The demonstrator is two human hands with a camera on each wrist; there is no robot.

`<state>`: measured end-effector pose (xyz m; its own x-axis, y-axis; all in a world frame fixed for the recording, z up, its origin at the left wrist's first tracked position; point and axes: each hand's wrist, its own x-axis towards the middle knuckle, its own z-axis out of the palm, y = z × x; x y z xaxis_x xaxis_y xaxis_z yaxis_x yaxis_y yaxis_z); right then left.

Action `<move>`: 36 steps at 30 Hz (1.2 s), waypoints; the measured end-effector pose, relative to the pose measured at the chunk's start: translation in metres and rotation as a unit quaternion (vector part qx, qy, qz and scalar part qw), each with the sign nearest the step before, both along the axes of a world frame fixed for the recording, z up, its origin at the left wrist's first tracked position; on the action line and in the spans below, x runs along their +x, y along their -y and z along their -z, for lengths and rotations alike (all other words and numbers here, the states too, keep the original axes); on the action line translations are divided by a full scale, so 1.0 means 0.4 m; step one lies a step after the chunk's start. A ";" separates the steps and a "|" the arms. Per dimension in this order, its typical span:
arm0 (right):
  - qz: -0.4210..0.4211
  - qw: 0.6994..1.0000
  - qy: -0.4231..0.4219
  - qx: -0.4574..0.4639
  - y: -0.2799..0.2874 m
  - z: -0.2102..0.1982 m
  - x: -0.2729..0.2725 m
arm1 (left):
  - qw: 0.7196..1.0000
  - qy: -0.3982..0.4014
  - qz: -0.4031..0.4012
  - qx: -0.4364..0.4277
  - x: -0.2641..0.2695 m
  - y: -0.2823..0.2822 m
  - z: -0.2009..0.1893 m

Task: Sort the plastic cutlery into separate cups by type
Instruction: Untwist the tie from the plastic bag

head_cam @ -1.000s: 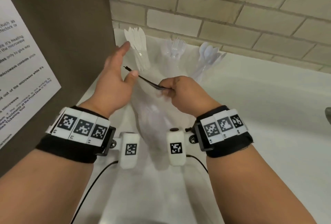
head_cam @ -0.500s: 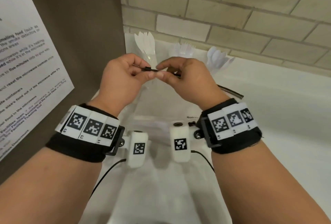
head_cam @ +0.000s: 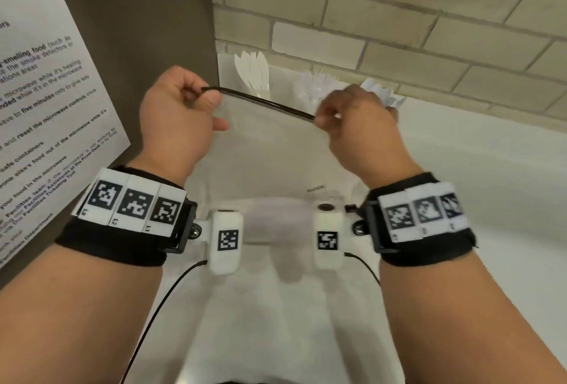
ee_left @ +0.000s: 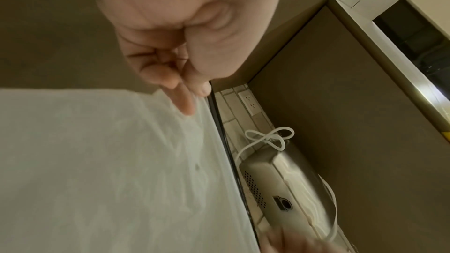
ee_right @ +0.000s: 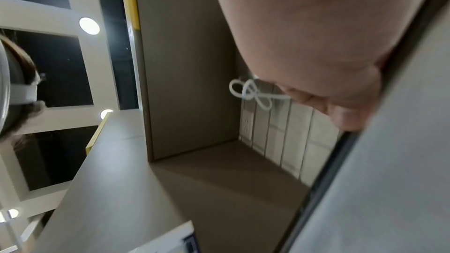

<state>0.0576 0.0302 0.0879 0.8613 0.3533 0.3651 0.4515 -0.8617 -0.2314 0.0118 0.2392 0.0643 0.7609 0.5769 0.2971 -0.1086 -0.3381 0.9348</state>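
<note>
Two hands stretch a clear bag's black seal strip [head_cam: 264,103]: left hand [head_cam: 176,116] and right hand [head_cam: 356,121] each pinch an end. Sorted cutlery [head_cam: 253,72] stands in cups beyond the grip; press along the strip evenly.

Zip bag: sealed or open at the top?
Cannot tell. Left hand and right hand pinch the zip bag's black strip taut; no gap shows.
</note>
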 end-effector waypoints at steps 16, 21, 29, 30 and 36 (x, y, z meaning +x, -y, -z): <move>-0.041 0.956 -0.171 0.236 -0.005 -0.022 -0.033 | 0.988 0.109 0.053 -0.090 0.028 0.063 -0.038; 0.015 0.897 -0.203 0.392 -0.069 0.031 -0.038 | 0.968 -0.123 0.150 -0.156 -0.005 0.097 -0.042; -0.022 0.829 -0.325 0.455 -0.079 0.048 -0.070 | 0.948 -0.189 0.212 -0.140 -0.029 0.106 -0.045; -0.015 0.826 -0.332 0.455 -0.078 0.045 -0.071 | 0.947 -0.184 0.214 -0.156 -0.029 0.106 -0.047; 0.073 0.626 -0.405 0.662 -0.034 0.038 -0.043 | 0.849 -0.056 0.241 -0.467 -0.001 0.066 -0.071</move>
<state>0.0403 0.0436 0.0726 0.9410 0.0993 -0.3234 -0.3381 0.3100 -0.8886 0.0113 0.2127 0.0927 0.9686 0.1351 -0.2088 0.0831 0.6155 0.7838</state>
